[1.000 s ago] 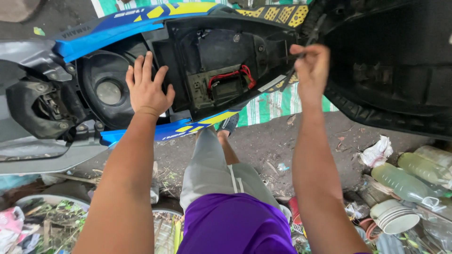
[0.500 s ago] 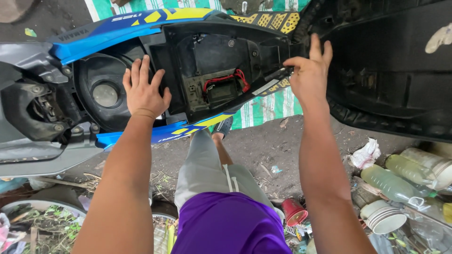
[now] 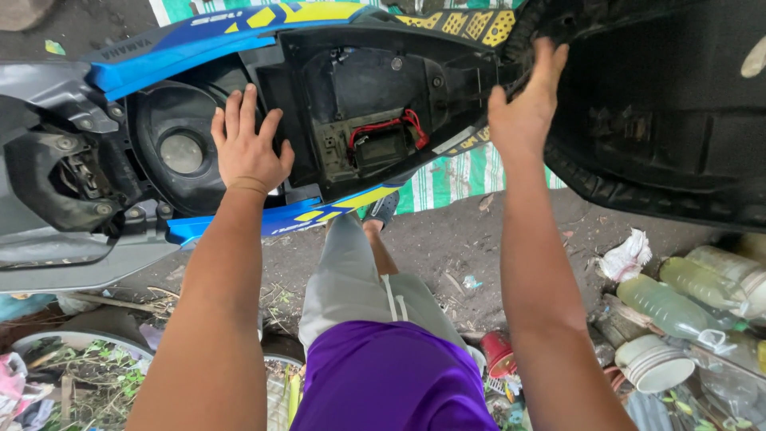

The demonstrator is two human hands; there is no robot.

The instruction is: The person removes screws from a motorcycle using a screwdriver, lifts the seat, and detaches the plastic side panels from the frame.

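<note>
Two hands: left hand [image 3: 246,152] on compartment rim [image 3: 275,120], right hand [image 3: 523,112] at seat edge [image 3: 590,183]

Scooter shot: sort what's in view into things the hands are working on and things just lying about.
In hand:
left hand flat on scooter
right hand at raised seat
battery

Lying about:
bottles
cup stack
red cup
crumpled paper

Pretty sure this counts as an outdoor backyard repair spot, not a real shop: I'm standing on bare dirt ground [image 3: 447,247] with a blue and yellow scooter [image 3: 199,48] opened up across the top of the frame, seat flipped up at upper right. There's a striped tarp [image 3: 455,175] under it mid-frame, empty plastic bottles [image 3: 678,307] and stacked cups [image 3: 650,363] dumped at lower right, plus weedy scraps at lower left.
</note>
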